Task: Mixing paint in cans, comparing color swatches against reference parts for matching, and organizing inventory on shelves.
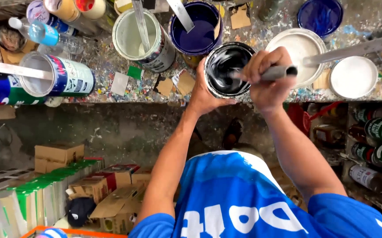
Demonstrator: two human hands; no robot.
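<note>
An open can of glossy black paint point(224, 66) stands at the front edge of a paint-spattered workbench point(125, 88). My left hand point(203, 93) wraps the can's near side from below. Above the can's right rim, my right hand point(268, 75) is closed on a grey stirring tool point(283, 72), whose end dips into the black paint. Both forearms reach up from my blue shirt at the bottom of the view.
Around the black can stand open cans of white point(138, 39) and dark blue paint point(196, 33), each with a metal stirring strip, a white-filled can point(300, 48), a white lid point(353, 77) and a blue lid point(320, 16). Cardboard boxes point(59, 154) lie left on the floor; small cans point(378, 130) fill shelves at right.
</note>
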